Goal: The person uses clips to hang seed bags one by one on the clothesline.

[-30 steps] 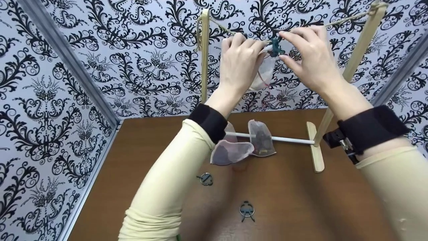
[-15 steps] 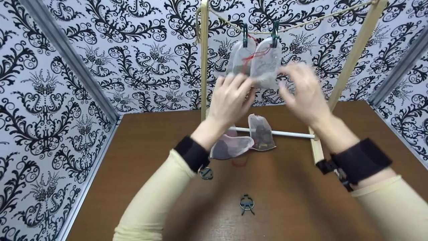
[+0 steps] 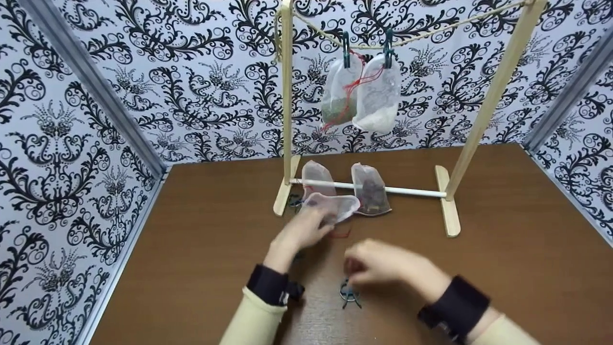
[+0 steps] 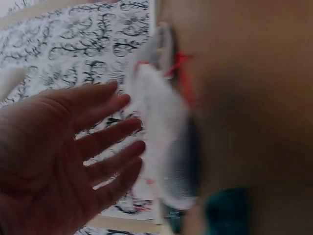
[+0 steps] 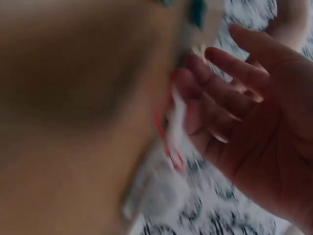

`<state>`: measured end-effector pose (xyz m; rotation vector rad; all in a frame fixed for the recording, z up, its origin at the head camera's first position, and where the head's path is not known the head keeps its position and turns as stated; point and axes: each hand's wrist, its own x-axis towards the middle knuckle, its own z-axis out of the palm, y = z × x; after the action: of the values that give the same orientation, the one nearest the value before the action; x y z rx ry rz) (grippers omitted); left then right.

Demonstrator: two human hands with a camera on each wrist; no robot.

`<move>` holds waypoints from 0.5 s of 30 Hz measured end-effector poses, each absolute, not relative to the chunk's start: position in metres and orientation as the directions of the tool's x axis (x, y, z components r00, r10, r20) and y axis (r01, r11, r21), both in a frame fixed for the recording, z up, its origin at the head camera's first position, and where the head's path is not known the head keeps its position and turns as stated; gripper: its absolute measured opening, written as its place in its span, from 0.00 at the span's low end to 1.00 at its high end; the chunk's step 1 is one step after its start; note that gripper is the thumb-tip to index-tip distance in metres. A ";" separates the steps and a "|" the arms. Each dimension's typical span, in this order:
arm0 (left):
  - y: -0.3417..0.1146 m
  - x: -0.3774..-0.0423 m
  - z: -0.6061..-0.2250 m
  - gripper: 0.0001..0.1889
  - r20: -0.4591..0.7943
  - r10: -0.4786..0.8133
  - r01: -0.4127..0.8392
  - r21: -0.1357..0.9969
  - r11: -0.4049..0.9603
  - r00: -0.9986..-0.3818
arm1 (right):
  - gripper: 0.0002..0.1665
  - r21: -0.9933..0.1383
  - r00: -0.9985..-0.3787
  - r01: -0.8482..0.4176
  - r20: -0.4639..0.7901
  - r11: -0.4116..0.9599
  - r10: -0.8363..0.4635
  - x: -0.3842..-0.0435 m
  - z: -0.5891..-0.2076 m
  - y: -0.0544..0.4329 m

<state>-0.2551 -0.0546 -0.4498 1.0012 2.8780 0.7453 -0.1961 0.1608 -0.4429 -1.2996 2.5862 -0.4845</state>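
My left hand reaches over a small pouch of sheer mesh lying on the table. In the left wrist view its fingers are spread beside the pouch and hold nothing; whether they touch it I cannot tell. The right hand, blurred, hovers by a dark green clip with a metal ring. Its loosely bent fingers hold nothing in the right wrist view. Two filled mesh pouches, one with greenish contents and one with white, hang from a cord by green clips.
A wooden stand with two posts carries the sagging cord. Its white crossbar runs low over the table. Two more pouches lie there, one pale, one with dark contents. Another clip is near the left foot.
The right-hand green clip is let go; it now holds the white-filled pouch on the cord. Both hands have come down from the cord to the table, the left towards the front pouch.
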 end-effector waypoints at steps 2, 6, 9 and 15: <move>-0.056 -0.251 -0.462 0.19 0.106 0.570 0.550 0.452 0.702 -0.815 | 0.22 -0.374 -0.600 -0.714 -0.107 0.591 -0.793 -0.186 -0.451 0.154; -0.058 -0.241 -0.473 0.21 0.048 0.530 0.494 0.439 0.751 -0.847 | 0.28 -0.333 -0.628 -0.696 -0.147 0.636 -0.764 -0.174 -0.459 0.146; -0.059 -0.234 -0.473 0.24 -0.014 0.493 0.443 0.415 0.795 -0.870 | 0.24 -0.352 -0.632 -0.690 -0.133 0.633 -0.763 -0.171 -0.462 0.145; -0.060 -0.224 -0.467 0.27 -0.046 0.441 0.413 0.274 0.868 -0.896 | 0.20 -0.358 -0.762 -0.597 -0.027 0.718 -0.647 -0.177 -0.471 0.154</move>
<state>-0.2242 -0.0600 -0.4672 0.6724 2.9325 0.3941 -0.1767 0.1535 -0.4713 -1.0101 2.7711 -0.4988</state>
